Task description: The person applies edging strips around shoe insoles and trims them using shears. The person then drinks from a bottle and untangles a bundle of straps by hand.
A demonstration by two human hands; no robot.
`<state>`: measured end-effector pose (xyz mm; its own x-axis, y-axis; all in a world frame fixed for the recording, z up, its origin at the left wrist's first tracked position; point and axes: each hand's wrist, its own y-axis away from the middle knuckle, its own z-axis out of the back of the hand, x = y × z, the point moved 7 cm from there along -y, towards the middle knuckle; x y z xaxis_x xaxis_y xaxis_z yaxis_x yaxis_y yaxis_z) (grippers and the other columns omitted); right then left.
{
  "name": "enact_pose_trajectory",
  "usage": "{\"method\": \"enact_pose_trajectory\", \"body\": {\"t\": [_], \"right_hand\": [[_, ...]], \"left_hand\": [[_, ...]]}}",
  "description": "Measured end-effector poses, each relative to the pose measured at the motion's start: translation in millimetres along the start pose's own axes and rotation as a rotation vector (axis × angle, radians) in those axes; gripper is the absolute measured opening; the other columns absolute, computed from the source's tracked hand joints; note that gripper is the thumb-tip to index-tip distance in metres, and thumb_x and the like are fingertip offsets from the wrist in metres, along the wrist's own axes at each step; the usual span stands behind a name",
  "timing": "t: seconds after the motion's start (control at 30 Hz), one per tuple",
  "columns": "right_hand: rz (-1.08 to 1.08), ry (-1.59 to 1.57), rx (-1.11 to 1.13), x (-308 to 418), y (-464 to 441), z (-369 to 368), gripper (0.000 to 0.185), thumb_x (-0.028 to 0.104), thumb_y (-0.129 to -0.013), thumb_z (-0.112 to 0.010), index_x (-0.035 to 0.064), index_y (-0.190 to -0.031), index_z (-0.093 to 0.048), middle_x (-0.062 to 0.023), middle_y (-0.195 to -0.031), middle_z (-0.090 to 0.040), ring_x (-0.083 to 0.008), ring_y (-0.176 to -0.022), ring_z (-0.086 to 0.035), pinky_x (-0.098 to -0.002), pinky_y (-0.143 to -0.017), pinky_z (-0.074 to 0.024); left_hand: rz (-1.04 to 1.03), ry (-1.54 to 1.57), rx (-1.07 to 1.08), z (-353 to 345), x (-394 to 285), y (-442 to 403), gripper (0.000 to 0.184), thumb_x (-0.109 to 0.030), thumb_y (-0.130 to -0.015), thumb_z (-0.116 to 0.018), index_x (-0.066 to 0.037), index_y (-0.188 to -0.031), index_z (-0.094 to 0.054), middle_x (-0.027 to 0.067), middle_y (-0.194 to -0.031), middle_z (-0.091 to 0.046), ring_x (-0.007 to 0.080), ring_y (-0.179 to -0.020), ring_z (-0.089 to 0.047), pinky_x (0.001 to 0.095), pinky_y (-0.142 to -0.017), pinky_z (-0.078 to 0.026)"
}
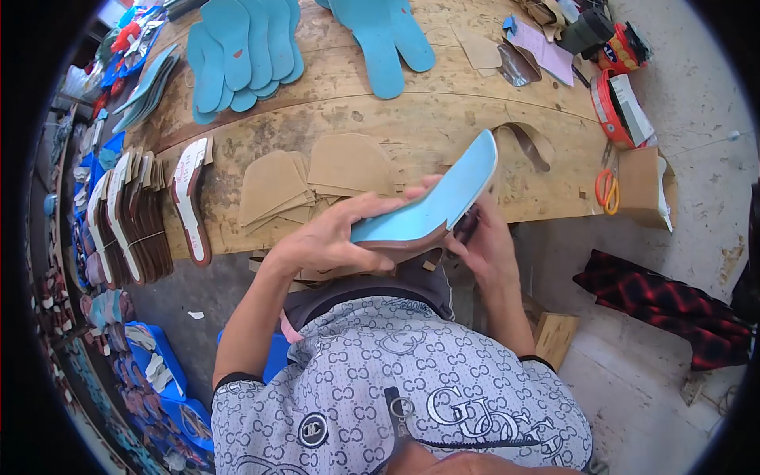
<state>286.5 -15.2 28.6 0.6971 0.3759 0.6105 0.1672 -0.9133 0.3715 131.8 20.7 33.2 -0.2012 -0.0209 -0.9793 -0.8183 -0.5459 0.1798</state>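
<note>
Holds a blue-topped sole piece [435, 196] above the near edge of the bench [269, 123], tilted, blue face up, with the far end raised to the right. Grips the lower end with the left hand [340, 237], thumb along the near edge, and steadies the near side from below with the bent fingers of the right hand [484, 245]. Cannot make out the dark item by the right fingers.

Appears well along on this one piece, judging by the blue layer lying flat over a brown one; cannot confirm any bond between them. Leaves, by the look of it, plenty more: overlapping blue insoles [252, 43] across the bench, tan card pieces [273, 186] piled near the left hand, brown-and-white boards [127, 210] stacked at the left, beside a single board [188, 190]. Cannot sort finished from waiting among these stacks.
</note>
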Motion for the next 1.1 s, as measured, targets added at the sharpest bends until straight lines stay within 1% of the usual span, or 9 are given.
{"method": "enact_pose_trajectory", "body": {"t": [0.13, 0.23, 0.37, 0.43, 0.67, 0.77, 0.87, 0.97, 1.1], "right_hand": [[0.174, 0.415, 0.03, -4, 16, -6, 0.066, 0.023, -0.083, -0.063, -0.0043, -0.137, -0.034, -0.0165, -0.134, -0.048, -0.0066, -0.079, -0.059, -0.015, -0.043, -0.0377], [0.28, 0.36, -0.002, -14, 7, -6, 0.078, 0.022, -0.075, -0.07, -0.0022, -0.138, -0.031, -0.0153, -0.139, -0.042, -0.0045, -0.082, -0.057, -0.0154, -0.044, -0.0365], [0.32, 0.22, -0.005, 4, 7, -1, 0.051, 0.023, -0.086, -0.063, -0.0046, -0.126, -0.047, -0.0162, -0.122, -0.057, -0.0067, -0.076, -0.063, -0.0173, -0.041, -0.0362], [0.324, 0.122, -0.208, 27, 14, -3, 0.027, 0.02, -0.093, -0.055, -0.003, -0.106, -0.061, -0.0127, -0.094, -0.068, -0.0067, -0.054, -0.059, -0.0177, -0.036, -0.0315], [0.537, 0.244, -0.348, 51, 5, 51, 0.011, 0.011, -0.086, -0.064, 0.003, -0.08, -0.062, 0.0006, -0.061, -0.058, -0.0034, -0.046, -0.048, -0.0169, -0.036, -0.0272], [0.526, 0.291, -0.27, 65, 1, 40, 0.014, 0.009, -0.084, -0.065, 0.0042, -0.073, -0.059, 0.0026, -0.058, -0.053, -0.002, -0.044, -0.044, -0.0173, -0.037, -0.0266], [0.461, 0.464, -0.173, 71, -15, 42, 0.016, 0.016, -0.087, -0.065, 0.002, -0.079, -0.061, 0.0014, -0.061, -0.053, -0.0023, -0.047, -0.045, -0.0181, -0.041, -0.0306], [0.547, 0.959, -0.233, 52, -41, 66, 0.03, 0.032, -0.095, -0.056, 0.0035, -0.089, -0.062, 0.0005, -0.07, -0.056, -0.0022, -0.06, -0.049, -0.0183, -0.051, -0.0366], [0.45, 0.808, -0.24, 39, -10, 53, 0.043, 0.042, -0.099, -0.044, 0.0034, -0.094, -0.061, 0.0012, -0.068, -0.053, -0.003, -0.059, -0.044, -0.018, -0.05, -0.0334]], "left_hand": [[0.054, -0.243, -0.081, 1, -1, -8, 0.073, -0.026, -0.062, -0.083, -0.001, -0.125, -0.054, 0.0103, -0.1, -0.053, 0.0254, -0.101, -0.055, 0.0356, -0.088, -0.042], [-0.019, -0.46, -0.203, -8, -36, -19, 0.08, -0.039, -0.057, -0.085, 0.0, -0.121, -0.056, 0.0127, -0.101, -0.054, 0.0298, -0.1, -0.056, 0.0384, -0.084, -0.045], [-0.084, -0.441, -0.229, -8, -63, -28, 0.083, -0.052, -0.055, -0.083, 0.005, -0.109, -0.058, 0.0198, -0.096, -0.058, 0.0329, -0.095, -0.057, 0.0413, -0.082, -0.045], [-0.163, -0.275, -0.169, -9, -70, -31, 0.081, -0.056, -0.053, -0.082, 0.005, -0.103, -0.06, 0.0204, -0.092, -0.06, 0.0331, -0.091, -0.059, 0.0415, -0.079, -0.046], [0.192, -0.482, 0.102, -17, -72, -34, 0.079, -0.058, -0.051, -0.082, 0.005, -0.094, -0.063, 0.0203, -0.081, -0.062, 0.0351, -0.081, -0.062, 0.0406, -0.073, -0.046], [0.183, -0.44, 0.116, -14, -65, -38, 0.084, -0.056, -0.05, -0.084, 0.005, -0.103, -0.06, 0.021, -0.091, -0.063, 0.0332, -0.09, -0.062, 0.0391, -0.077, -0.046], [-0.036, -0.222, 0.071, -17, -42, -50, 0.108, -0.059, -0.045, -0.086, 0.003, -0.126, -0.051, 0.0083, -0.093, -0.059, 0.0223, -0.084, -0.057, 0.0347, -0.072, -0.044], [0.088, -0.054, 0.205, -16, -22, -54, 0.107, -0.061, -0.043, -0.087, -0.001, -0.124, -0.05, 0.0007, -0.09, -0.051, 0.014, -0.079, -0.049, 0.0288, -0.067, -0.039], [0.215, 0.14, 0.251, -4, -3, -40, 0.098, -0.064, -0.042, -0.087, -0.006, -0.113, -0.051, -0.0035, -0.087, -0.044, 0.0092, -0.075, -0.041, 0.0241, -0.065, -0.035]]}}
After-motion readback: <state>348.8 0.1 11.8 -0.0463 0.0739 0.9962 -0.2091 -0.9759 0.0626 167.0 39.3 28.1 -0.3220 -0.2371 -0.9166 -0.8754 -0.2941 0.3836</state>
